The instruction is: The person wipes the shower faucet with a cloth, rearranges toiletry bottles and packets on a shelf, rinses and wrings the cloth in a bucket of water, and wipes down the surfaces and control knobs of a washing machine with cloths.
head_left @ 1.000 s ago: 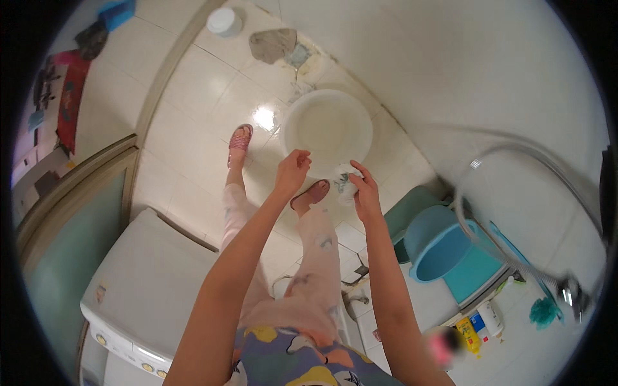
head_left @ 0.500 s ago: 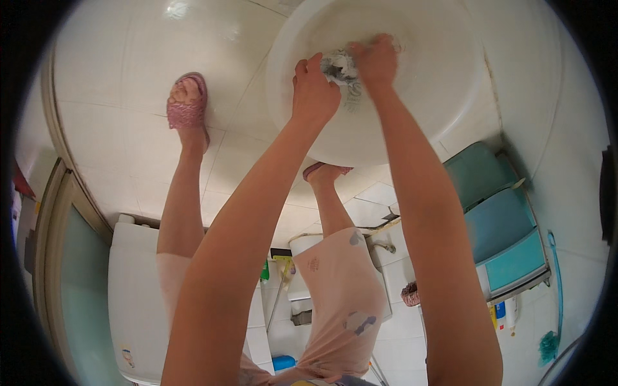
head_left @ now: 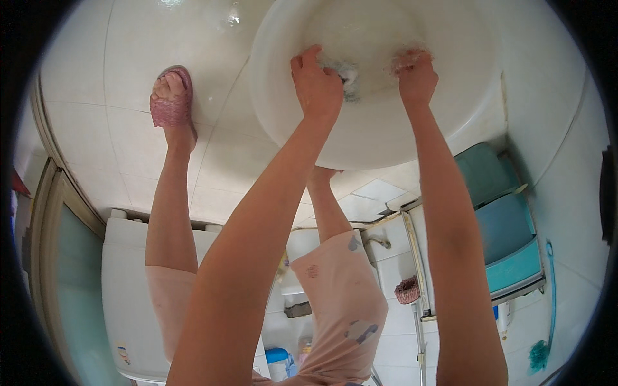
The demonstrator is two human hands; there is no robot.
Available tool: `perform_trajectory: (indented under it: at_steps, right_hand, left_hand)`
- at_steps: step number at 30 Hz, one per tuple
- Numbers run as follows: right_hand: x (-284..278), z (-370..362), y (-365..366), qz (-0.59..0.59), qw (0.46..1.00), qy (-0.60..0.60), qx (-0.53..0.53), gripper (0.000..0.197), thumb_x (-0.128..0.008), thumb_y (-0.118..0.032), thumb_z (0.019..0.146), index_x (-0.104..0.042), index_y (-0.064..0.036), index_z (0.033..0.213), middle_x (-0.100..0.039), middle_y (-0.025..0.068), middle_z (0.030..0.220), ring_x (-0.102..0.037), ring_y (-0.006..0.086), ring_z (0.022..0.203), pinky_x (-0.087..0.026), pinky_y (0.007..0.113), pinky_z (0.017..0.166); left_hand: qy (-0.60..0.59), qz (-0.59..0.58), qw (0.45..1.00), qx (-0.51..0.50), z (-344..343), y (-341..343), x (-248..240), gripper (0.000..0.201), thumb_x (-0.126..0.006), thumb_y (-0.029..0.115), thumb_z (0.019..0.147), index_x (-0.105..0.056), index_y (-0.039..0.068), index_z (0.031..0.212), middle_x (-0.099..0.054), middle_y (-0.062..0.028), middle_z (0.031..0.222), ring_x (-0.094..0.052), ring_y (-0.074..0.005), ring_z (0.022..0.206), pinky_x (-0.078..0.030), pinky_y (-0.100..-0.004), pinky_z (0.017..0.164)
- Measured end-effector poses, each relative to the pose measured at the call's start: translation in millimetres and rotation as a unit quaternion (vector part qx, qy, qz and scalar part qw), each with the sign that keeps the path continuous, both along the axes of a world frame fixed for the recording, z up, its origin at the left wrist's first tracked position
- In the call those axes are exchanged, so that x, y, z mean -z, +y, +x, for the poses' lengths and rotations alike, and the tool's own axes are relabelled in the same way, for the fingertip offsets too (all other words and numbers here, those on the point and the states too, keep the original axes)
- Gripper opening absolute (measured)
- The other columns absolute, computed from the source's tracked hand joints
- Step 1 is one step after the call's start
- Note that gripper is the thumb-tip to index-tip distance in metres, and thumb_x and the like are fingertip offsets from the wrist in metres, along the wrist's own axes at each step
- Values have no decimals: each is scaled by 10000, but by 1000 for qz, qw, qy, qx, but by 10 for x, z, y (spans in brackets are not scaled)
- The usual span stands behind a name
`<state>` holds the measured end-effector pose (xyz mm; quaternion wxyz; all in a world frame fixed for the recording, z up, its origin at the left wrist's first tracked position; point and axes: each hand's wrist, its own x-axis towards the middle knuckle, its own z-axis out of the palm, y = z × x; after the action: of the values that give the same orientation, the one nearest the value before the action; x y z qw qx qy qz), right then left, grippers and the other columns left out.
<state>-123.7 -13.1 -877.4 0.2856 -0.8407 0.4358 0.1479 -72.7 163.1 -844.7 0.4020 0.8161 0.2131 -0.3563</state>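
Note:
A large white basin (head_left: 277,109) holding water stands on the floor in front of me. In it lies a small bunched cloth (head_left: 351,76), grey and white with dark marks, partly under water. My left hand (head_left: 317,85) curls at the cloth's left side, the thumb against it and the fingertips partly hidden. Well to the right of the cloth, my right hand (head_left: 417,78) dips into the water. Its fingers bend down and are blurred by the splash, so whether they hold anything does not show.
My pink slipper (head_left: 171,109) rests on the tiled floor left of the basin. At the right wall stands a rack with teal and blue bins (head_left: 505,219), a blue-handled brush (head_left: 549,289) beside it. A white appliance (head_left: 122,283) and a framed glass door (head_left: 77,270) are at the left.
My right hand has moved right, away from the cloth and my left hand, and water splashes around it. The left hand stays by the cloth, which sits slightly lower in view.

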Motion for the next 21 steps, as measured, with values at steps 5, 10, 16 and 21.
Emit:
perform_trajectory:
  at_steps: [5, 10, 16, 21]
  right_hand:
    - [-43, -124, 767, 17, 961, 181, -209, 257, -602, -287, 848, -662, -73, 977, -686, 162, 860, -655, 344, 854, -514, 444, 758]
    - [104, -420, 832, 88, 985, 41, 142, 259, -578, -226, 877, -616, -30, 1041, -633, 187, 1045, -610, 364, 925, -472, 428, 788]
    - [-1043, 4, 1252, 209, 972, 36, 97, 219, -596, -197, 868, -577, -6, 975, -625, 192, 998, -614, 335, 866, -464, 402, 712]
    - [-1250, 254, 1291, 159, 987, 7, 20, 216, -580, -261, 878, -614, -51, 845, -601, 163, 683, -576, 332, 600, -460, 403, 588]
  left_hand:
    - [186, -58, 978, -68, -163, 57, 113, 404, -607, 201, 845, -562, 83, 1229, -560, -113, 1185, -556, -246, 1008, -449, -360, 880]
    - [290, -128, 889, -331, -192, -273, 47, 364, -621, 311, 874, -599, 124, 1186, -597, -23, 1036, -532, -152, 831, -440, -304, 699]
    - [378, -149, 885, -226, -57, 167, 87, 419, -632, 307, 875, -589, 35, 1190, -620, -95, 995, -582, -175, 835, -484, -340, 684]
    - [292, -288, 863, -296, -357, 82, 132, 332, -589, 335, 892, -634, 26, 1004, -588, -53, 753, -514, -128, 629, -423, -312, 548]
